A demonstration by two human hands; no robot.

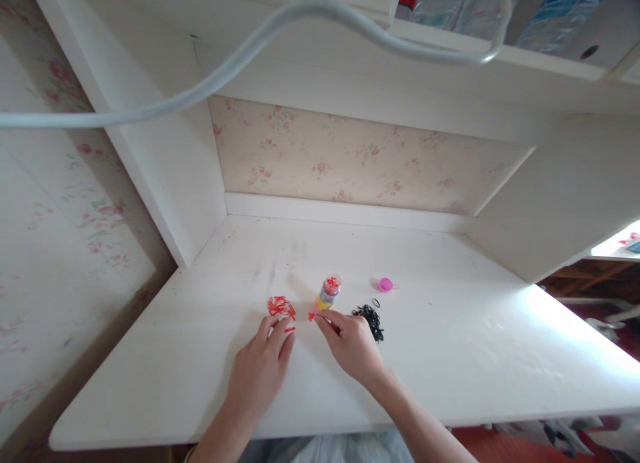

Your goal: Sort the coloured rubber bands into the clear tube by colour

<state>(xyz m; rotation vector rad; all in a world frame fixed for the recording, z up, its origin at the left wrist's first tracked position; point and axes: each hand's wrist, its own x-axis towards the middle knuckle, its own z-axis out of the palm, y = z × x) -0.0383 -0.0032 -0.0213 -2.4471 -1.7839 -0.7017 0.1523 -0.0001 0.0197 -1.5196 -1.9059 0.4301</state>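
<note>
Thin red rubber bands (312,316) sit pinched in our right hand (354,348), probably for precise control, while our left hand (256,371), fingers parted, rests beside more.

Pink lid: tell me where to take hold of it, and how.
Pinch the pink lid across its round rim, coming from the right. It sits low on the table, with a thin loop sticking out on that side that could serve as a tab. The black bands lie on the near side, so the right looks like the clearer way in.
</note>
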